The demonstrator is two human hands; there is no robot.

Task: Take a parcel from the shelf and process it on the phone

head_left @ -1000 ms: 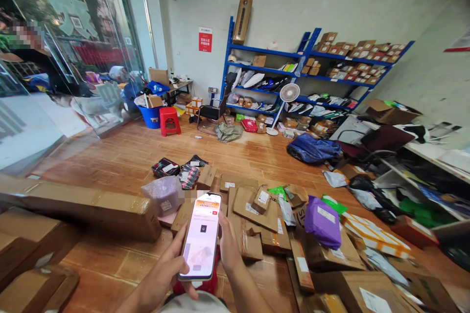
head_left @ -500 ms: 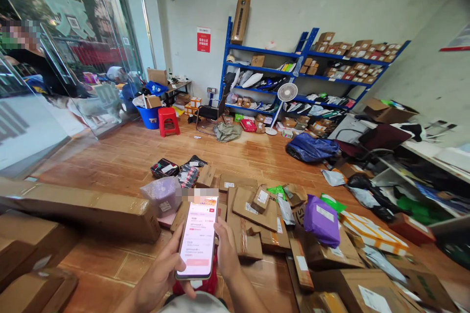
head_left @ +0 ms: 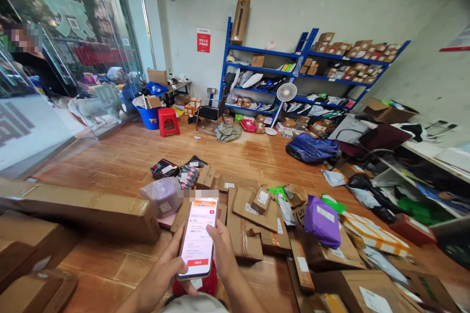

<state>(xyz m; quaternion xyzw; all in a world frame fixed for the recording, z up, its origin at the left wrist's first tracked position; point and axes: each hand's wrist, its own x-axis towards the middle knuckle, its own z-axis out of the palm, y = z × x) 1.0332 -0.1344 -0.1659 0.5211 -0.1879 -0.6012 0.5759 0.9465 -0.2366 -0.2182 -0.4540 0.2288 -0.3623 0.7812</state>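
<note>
A smartphone (head_left: 198, 239) with a lit white, pink and red screen is held upright in front of me. My left hand (head_left: 171, 266) wraps round its lower left side, thumb over the bottom corner and fingers beneath. My right hand (head_left: 223, 249) is at the phone's right edge, its thumb over the upper right part of the screen; its other fingers are mostly hidden behind the phone. Below the phone, part of a red item (head_left: 205, 286) shows near my lap.
Cardboard parcels (head_left: 244, 239) and a purple package (head_left: 323, 222) are piled ahead and right. A long carton (head_left: 91, 210) lies left. Farther off stand a red stool (head_left: 169, 122), a white fan (head_left: 286, 93) and blue shelves (head_left: 264, 50). A person (head_left: 44, 68) is at the glass door.
My right thumb has moved from the phone's edge onto the screen. The button low on the screen has turned from pale pink to bright red. The glass door has shifted slightly.
</note>
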